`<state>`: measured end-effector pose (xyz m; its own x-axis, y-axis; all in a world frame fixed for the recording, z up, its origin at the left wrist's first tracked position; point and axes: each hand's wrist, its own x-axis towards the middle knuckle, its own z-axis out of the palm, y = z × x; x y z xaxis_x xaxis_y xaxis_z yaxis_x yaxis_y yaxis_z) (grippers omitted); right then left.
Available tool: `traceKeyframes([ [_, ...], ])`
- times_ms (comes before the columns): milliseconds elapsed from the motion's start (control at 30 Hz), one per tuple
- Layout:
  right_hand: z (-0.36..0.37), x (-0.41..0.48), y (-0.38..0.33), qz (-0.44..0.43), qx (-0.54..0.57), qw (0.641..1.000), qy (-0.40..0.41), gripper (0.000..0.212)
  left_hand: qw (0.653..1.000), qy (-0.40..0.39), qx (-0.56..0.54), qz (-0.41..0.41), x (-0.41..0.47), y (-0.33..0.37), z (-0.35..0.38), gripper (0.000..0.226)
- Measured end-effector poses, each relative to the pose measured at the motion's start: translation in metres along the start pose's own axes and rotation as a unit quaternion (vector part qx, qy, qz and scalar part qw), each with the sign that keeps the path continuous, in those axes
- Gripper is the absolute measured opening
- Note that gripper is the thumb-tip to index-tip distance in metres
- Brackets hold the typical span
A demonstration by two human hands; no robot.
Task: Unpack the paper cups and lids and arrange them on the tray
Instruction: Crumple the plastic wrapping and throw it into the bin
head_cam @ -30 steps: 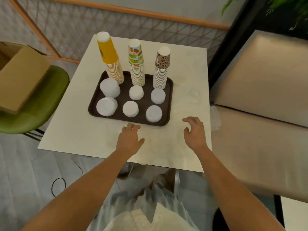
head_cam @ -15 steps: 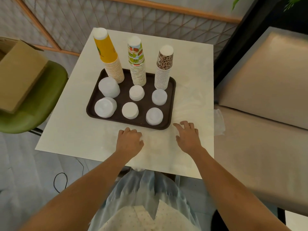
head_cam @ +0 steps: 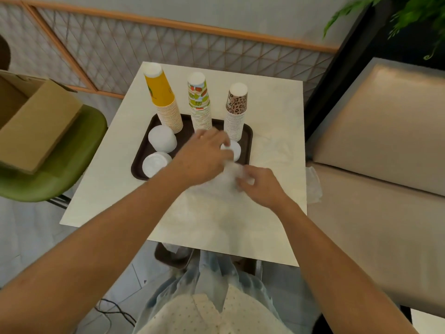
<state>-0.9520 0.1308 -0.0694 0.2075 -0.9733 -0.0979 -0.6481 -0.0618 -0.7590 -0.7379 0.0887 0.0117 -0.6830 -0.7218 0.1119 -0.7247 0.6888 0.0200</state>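
Presently, the dark brown tray (head_cam: 142, 157) sits on the far half of a pale marbled table (head_cam: 277, 141). Three upright stacks of paper cups stand along its far edge: a yellow cup stack (head_cam: 163, 100) at the left, a fruit-print cup stack (head_cam: 198, 100) in the middle and a leopard-print cup stack (head_cam: 236, 109) at the right, each apart from the next. Nearer the person, white lid stacks rest on the tray floor: a far-left lid stack (head_cam: 161, 141) just beside the yellow cups, a near-left lid stack (head_cam: 155, 163) by the front rim, and a right lid stack (head_cam: 232, 150) below the leopard cups. The tray's middle is hidden by the left hand (head_cam: 204, 157), which lies palm down over it with fingers extended and loosely spread, fingertips at the right lid stack; no object is seen in its grasp, though motion blur limits certainty. The right hand (head_cam: 262, 186) is at the tray's near right corner, fingers curled about a blurred white shape (head_cam: 240, 173); what that shape is, and whether it is gripped, cannot be told. Off the table, an open cardboard box (head_cam: 36, 131) rests on a green chair (head_cam: 72, 165) at the left, and a crumpled clear wrapper (head_cam: 313, 186) lies on the beige bench (head_cam: 373, 189) just beside the table's right edge.
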Motion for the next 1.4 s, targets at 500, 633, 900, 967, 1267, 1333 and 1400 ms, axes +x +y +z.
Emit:
traceKeyframes([
  [500, -0.060, -0.009, -0.050, 0.111, 0.431, 0.889, 0.106, 0.012, 0.519, -0.002, -0.754, -0.402, 0.002, 0.056, 0.014, 0.012],
  [633, -0.071, -0.013, -0.038, 0.166, 0.488, 0.850, 0.112, 0.012, 0.530, 0.062, -0.728, -0.430, 0.011, 0.053, 0.016, 0.024],
  [900, -0.080, -0.016, -0.030, 0.208, 0.506, 0.836, 0.048, 0.031, 0.534, 0.038, -0.738, -0.411, 0.018, 0.055, 0.007, 0.013],
  [967, -0.085, -0.015, -0.032, 0.155, 0.539, 0.827, 0.032, 0.041, 0.515, 0.021, -0.780, -0.355, 0.019, 0.050, 0.002, 0.023],
  [1267, -0.118, -0.013, -0.023, 0.021, 0.509, 0.859, -0.047, 0.049, 0.546, 0.106, -0.794, -0.247, 0.017, 0.015, -0.018, 0.011],
  [1333, -0.124, -0.012, -0.026, -0.035, 0.445, 0.893, -0.062, 0.061, 0.569, 0.103, -0.772, -0.263, 0.015, 0.008, -0.021, 0.025],
  [1400, -0.126, -0.009, -0.024, -0.073, 0.315, 0.945, -0.041, 0.059, 0.560, 0.085, -0.778, -0.273, 0.015, 0.001, -0.024, 0.028],
])
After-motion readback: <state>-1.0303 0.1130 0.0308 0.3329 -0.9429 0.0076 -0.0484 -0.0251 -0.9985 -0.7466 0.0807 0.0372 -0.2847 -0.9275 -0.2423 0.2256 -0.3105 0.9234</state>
